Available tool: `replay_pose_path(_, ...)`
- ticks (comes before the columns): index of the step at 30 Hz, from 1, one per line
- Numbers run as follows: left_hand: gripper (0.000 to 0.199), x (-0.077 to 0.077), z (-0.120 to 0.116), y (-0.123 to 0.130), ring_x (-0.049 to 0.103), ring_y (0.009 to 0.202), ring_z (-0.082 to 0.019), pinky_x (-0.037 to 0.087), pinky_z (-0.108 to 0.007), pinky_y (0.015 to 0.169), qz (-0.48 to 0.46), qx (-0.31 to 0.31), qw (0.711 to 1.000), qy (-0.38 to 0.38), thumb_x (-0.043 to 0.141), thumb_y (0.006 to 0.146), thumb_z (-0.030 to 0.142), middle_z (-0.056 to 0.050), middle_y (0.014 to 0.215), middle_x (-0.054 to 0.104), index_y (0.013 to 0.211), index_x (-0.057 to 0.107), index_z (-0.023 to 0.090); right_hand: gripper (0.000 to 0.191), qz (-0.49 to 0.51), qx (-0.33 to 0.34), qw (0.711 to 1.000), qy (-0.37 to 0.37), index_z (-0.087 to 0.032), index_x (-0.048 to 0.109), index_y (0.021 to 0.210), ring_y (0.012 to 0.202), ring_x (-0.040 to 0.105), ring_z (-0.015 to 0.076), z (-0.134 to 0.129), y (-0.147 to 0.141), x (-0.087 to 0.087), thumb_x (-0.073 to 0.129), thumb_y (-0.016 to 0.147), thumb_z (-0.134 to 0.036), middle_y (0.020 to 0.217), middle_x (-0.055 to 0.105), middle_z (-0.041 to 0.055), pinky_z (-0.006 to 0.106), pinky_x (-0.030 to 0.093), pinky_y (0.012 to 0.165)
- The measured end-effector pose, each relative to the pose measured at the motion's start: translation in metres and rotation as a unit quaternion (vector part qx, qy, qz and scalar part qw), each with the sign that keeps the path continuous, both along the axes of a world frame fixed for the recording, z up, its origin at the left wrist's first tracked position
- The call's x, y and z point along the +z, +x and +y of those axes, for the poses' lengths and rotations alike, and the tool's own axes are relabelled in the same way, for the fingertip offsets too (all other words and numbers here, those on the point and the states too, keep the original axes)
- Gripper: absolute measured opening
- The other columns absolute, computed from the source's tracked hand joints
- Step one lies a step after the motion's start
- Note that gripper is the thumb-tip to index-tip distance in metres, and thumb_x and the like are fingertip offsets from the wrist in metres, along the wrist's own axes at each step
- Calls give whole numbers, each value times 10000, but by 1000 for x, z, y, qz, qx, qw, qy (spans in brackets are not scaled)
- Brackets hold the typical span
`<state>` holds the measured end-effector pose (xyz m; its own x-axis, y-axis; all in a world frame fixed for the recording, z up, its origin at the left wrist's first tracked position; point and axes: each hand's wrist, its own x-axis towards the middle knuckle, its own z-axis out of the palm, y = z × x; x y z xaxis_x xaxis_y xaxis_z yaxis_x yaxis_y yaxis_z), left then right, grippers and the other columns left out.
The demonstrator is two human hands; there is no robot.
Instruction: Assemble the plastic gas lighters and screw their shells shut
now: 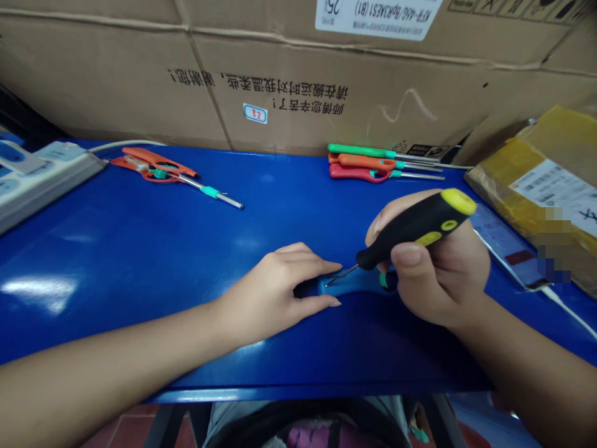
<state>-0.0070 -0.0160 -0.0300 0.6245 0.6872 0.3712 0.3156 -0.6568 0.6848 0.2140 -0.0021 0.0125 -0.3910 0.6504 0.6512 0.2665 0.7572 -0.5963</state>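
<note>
Head view on my remote screen — nearest the lens runs the bare front of the blue tabletop (261,370), both hands busy just beyond it. Left hand (284,283): thumb on the near side, forefinger on the far side, a grip that appears to pinch the blue handle (357,286) where it lies on the tabletop; how hard it presses, I cannot tell. Right hand (441,280): wrapped firmly round the black-and-yellow screwdriver (410,227), shaft slanting down leftward, tip at the handle's left end. What worries me: that tip sits between bare fingertips, so a sideways push on the slanted shaft could skid it into thumb or forefinger. If the pinch is loose, the slim handle could roll or swing too. Direction, then: its long axis runs left to right, roughly along the tabletop's front edge, rounded end towards the left palm, the other end, past a teal patch (383,281), disappearing behind the right hand. Beyond, right, a phone (508,249) on its cable (569,313); left, a power strip (46,177). Farther back, an orange lighter (158,167) at left, three lighters (366,163) bunched at right — and a cardboard box (116,81) behind everything.
</note>
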Motion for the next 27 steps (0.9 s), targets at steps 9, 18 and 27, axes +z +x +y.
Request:
replay_pose_path(9,380,0,0,1,688,959,-210,559,-358,888,-4,2,1000,7,777,861,281,-91,1034,760,1184,696,99,91,22,2,999,-40,-242,633,977,585,561,139,-2,-6,4,615,954,-328,814,649,11,308,508,521)
replay_pose_path(18,371,3,0,0,705,989,-225,556,-362,924,12,2,1000,19,774,862,291,-93,1070,770,1175,709,103,541,-2,0,997,-77,-364,530,1390,823,685,145,-10,-23,24,708,898,-227,1328,642,21,292,624,682)
replay_pose_path(27,350,3,-1,0,691,997,-214,548,-353,927,27,12,999,12,773,866,306,-63,1047,762,1174,708,153,481,-193,26,981,21,-244,507,1426,1111,683,189,-6,-13,49,535,956,-147,1336,655,23,289,638,825)
